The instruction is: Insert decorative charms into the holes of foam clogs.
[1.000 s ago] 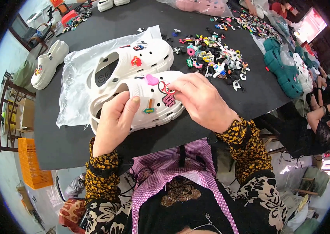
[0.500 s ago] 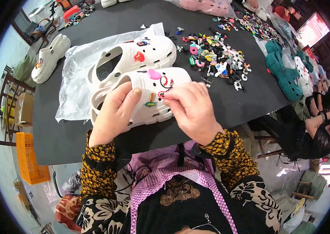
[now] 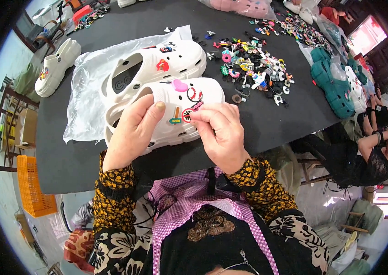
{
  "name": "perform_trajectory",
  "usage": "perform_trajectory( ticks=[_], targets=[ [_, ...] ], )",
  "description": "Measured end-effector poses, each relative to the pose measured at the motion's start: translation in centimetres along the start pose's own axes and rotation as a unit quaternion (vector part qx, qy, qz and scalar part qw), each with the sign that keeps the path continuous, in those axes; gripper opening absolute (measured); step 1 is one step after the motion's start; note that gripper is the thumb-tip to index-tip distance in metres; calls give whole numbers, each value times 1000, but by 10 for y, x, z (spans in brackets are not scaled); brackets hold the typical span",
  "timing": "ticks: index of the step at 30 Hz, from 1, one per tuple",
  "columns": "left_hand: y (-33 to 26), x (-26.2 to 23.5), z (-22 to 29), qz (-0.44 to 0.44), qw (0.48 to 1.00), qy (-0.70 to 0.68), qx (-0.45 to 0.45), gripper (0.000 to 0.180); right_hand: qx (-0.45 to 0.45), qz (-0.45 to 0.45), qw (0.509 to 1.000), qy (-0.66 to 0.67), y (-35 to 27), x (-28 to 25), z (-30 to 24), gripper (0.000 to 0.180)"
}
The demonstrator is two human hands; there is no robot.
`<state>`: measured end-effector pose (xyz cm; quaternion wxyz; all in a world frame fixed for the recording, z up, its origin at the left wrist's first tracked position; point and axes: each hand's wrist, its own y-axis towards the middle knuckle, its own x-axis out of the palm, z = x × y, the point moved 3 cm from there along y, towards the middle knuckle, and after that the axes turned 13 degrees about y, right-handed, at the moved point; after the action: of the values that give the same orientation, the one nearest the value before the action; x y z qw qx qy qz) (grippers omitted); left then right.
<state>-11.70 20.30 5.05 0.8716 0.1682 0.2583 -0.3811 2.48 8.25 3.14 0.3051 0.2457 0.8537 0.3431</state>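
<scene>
1. The left hand (image 3: pixel 132 128) is closed on the near white clog (image 3: pixel 211 89) by its opening, thumb along the upper; its other fingers are mostly hidden.
2. The right hand (image 3: pixel 223 133) has thumb and forefinger together, pinching the edge of a round red-rimmed charm (image 3: pixel 187 115) against the clog's upper; whether the charm is seated in a hole cannot be told.
3. Just left of that charm sits an orange-and-green signpost charm (image 3: pixel 175 117); a pink heart charm (image 3: pixel 179 85) lies farther up the same upper.
4. The far white clog (image 3: pixel 193 56) stands just beyond the near one, carrying a red charm (image 3: pixel 162 65) among others.
5. A clear plastic bag (image 3: pixel 84 105) lies partly under the pair on the dark surface (image 3: pixel 72 169).
6. To the right is a pile of mixed charms (image 3: pixel 259 68), with green clogs (image 3: pixel 333 89) past it.
7. Another white clog (image 3: pixel 60 64) stands at the left edge.
</scene>
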Motion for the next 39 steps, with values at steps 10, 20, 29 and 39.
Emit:
perform_trajectory(
  ticks=[10,20,29,39],
  targets=[
    [0,2,-4,9,999,-40,12,29,-30,-19,998,-49,0,4,-1,21],
    [1,1,-8,2,1000,-16,10,29,90,-8,996,27,6,1,2,13],
    [1,0,-6,5,999,-33,5,28,-43,-13,995,-88,-5,12,-8,26],
    [3,-4,-4,6,998,66,-9,21,-41,-127,977,-164,-7,12,-18,39]
  ],
)
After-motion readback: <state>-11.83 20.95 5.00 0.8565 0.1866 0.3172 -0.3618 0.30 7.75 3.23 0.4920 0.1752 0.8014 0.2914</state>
